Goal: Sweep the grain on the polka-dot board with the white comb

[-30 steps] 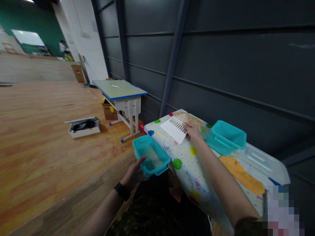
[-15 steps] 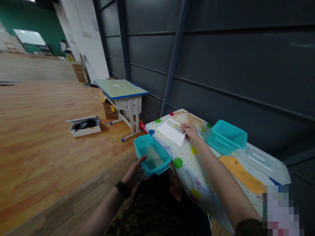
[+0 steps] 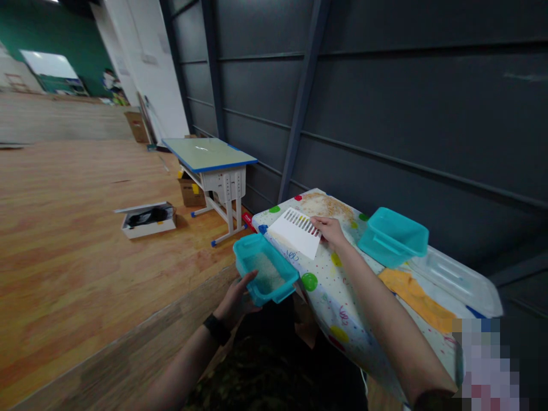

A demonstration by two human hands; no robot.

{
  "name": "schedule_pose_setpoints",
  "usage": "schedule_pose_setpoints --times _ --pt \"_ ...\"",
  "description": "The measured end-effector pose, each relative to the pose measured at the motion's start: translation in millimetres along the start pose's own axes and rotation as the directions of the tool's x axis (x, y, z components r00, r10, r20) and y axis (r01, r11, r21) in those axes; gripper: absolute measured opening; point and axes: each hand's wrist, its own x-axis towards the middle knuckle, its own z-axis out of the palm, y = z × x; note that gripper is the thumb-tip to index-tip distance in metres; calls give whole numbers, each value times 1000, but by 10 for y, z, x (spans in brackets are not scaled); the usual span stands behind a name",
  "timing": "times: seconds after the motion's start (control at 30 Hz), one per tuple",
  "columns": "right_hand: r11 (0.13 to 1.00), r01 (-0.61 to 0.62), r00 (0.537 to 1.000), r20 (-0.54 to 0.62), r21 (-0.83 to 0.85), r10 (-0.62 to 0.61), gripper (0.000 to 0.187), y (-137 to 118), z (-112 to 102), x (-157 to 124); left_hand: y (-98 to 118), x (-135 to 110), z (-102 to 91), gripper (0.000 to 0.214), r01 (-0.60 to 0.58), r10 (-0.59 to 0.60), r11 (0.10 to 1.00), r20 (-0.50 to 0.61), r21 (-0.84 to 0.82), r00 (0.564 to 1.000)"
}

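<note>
My left hand (image 3: 238, 297) grips a teal plastic container (image 3: 246, 249) at its near side, thumb over the rim, holding it just off the table's edge. Pale rice-like grains (image 3: 266, 270) cover its bottom. My right hand (image 3: 329, 229) pinches the right edge of a white card (image 3: 297, 241) with a row of slots along its far side. The card lies over the tablecloth, its left edge close to the container, with a thin line of grains along that edge. Behind the card, white and brownish grains (image 3: 327, 204) are spread on the patterned tablecloth (image 3: 311, 282).
A second teal container (image 3: 394, 237) stands right of my right arm. Beside it lie a clear lid (image 3: 460, 279) and an orange cloth (image 3: 415, 297). A dark panel wall (image 3: 406, 125) runs behind the table. At left are a school desk (image 3: 209, 153) and a white box (image 3: 149, 226) on the floor.
My right hand has drawn the card slightly left and toward me, nearer the container. My left hand and the container have hardly moved.
</note>
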Motion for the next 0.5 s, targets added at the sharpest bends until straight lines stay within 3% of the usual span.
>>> schedule_pose_setpoints --times 0.2,0.3,0.4,0.5 --pt "999 31 987 -155 -23 -34 44 -47 -99 7 -1 2 21 29 9 -9 1000 -13 -10 1000" --pt "990 93 982 -154 -103 -108 48 -1 -51 -73 -12 3 33 34 -6 6 1000 -13 -18 1000" --pt "990 92 984 -142 -106 -107 55 44 -27 -165 -27 6 23 38 -19 19 1000 -3 -22 1000" --pt "989 103 975 -187 -105 -121 60 81 -137 -190 -47 13 -8 44 -28 28 999 3 -22 1000"
